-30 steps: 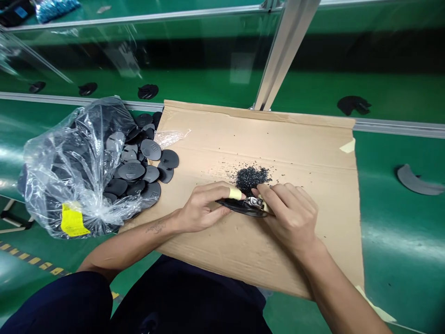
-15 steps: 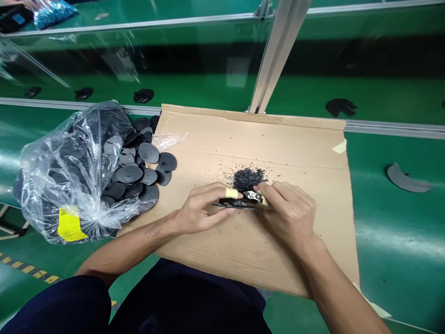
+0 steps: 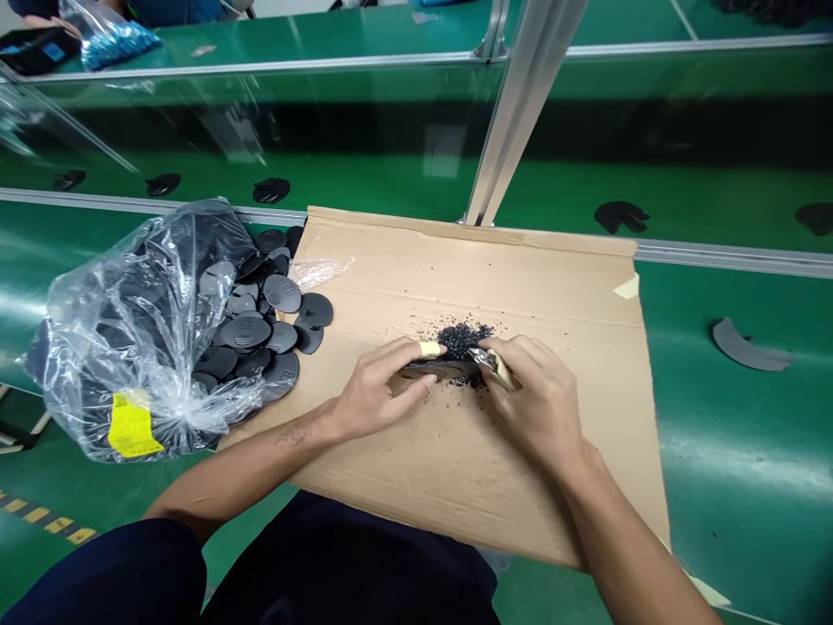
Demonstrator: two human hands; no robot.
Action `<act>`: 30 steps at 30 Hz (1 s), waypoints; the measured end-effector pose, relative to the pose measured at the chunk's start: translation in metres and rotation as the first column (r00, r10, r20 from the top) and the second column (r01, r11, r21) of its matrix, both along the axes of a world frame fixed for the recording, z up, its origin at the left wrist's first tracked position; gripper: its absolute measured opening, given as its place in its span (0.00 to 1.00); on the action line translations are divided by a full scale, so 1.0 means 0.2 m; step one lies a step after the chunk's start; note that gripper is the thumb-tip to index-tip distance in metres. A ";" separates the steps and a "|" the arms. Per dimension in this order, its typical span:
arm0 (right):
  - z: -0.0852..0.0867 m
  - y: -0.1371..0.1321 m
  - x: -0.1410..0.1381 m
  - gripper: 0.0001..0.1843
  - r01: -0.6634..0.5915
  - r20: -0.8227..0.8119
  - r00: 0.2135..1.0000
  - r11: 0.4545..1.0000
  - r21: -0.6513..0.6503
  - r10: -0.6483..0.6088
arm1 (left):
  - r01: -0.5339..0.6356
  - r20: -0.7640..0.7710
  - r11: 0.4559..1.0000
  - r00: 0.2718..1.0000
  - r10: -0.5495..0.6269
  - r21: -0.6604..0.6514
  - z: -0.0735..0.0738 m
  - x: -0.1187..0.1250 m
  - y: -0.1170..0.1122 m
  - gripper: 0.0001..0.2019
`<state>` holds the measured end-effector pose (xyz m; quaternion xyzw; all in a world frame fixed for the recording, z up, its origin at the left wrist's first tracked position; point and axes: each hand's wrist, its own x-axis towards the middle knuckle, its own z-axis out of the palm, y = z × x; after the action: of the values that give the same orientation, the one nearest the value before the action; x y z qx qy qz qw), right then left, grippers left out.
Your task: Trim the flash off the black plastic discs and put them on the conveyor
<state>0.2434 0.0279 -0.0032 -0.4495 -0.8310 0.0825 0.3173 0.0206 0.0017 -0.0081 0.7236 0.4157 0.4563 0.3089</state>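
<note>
My left hand pinches a flat black plastic disc by its left part, holding it almost edge-on. Yellow tape wraps that hand's index finger. In my right hand is a small shiny nail clipper, its jaws by the disc's right end. Whether the jaws touch the disc I cannot tell. Something pale yellow wraps the clipper or a finger there. Behind the disc lies a heap of tiny black trimmings, with more scattered around it on the cardboard sheet.
A clear plastic bag of black discs spills a pile of discs at the left. A curved grey piece lies on the green bench. A metal post rises at the back. Across the divider, another person's hand shows.
The clipper has moved slightly right and tilted, away from the disc's middle. The disc has turned to show more of its face, and loose trimmings now show in front of it. The view has shifted slightly.
</note>
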 end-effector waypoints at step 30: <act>-0.05 0.02 0.02 0.06 -0.111 -0.177 0.975 0.986 0.124 0.132 | -0.206 -0.705 0.964 0.659 0.262 0.166 0.36 -0.33 1.02 0.09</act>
<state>0.2482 0.0318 -0.0132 -0.3694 -0.8272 0.0960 0.4123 -0.0444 0.2066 0.0644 0.7952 0.5762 0.1857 0.0332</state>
